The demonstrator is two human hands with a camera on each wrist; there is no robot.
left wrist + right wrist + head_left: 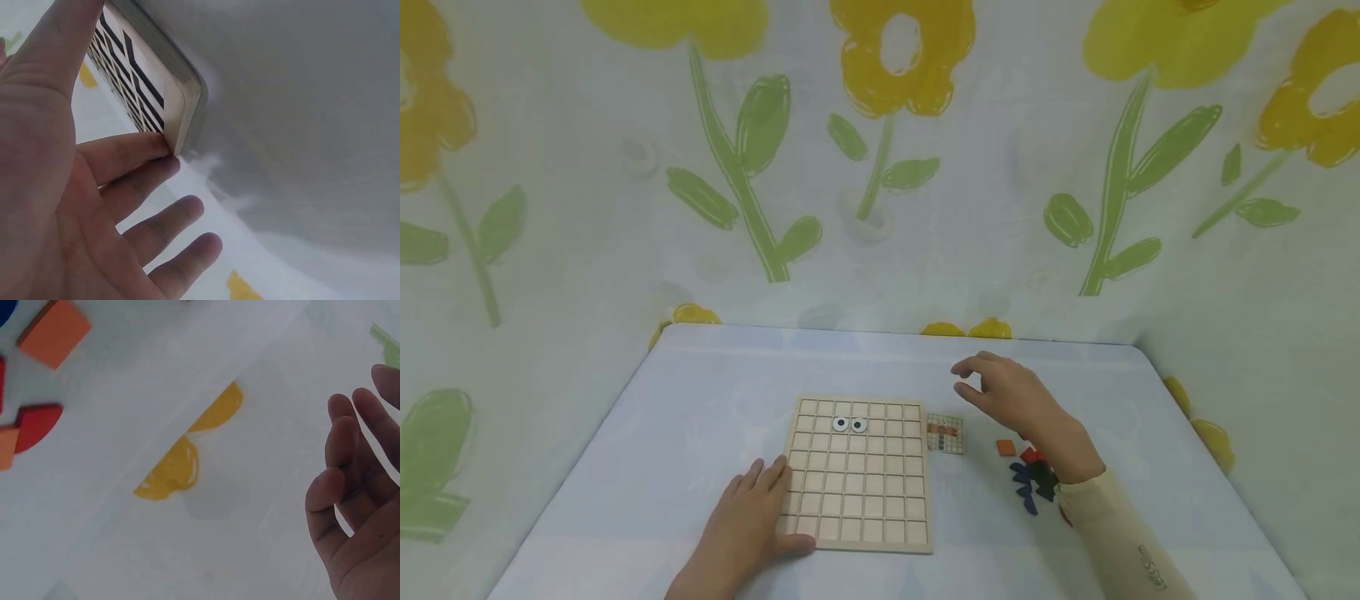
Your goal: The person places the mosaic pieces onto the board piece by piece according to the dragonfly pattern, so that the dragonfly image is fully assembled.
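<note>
A pale wooden grid board [868, 475] lies on the table, with two white round eye pieces [850, 425] side by side in its second row. My left hand [741, 521] rests at the board's lower left corner, its fingers along the left edge and thumb at the bottom edge. In the left wrist view, the fingers [144, 156] look fairly straight against the board's side [181, 106]. Raised over the table to the right, my right hand [1007, 392] has loosely bent fingers with nothing between them. Below it lies an orange square tile [1006, 448].
Beside the board's right edge is a small pattern card [945, 433]. Dark blue pieces [1024, 487], black pieces [1042, 481] and red pieces [1032, 455] lie in a loose pile, partly hidden under the right forearm. A flower-printed white cloth [880, 208] rises behind the table.
</note>
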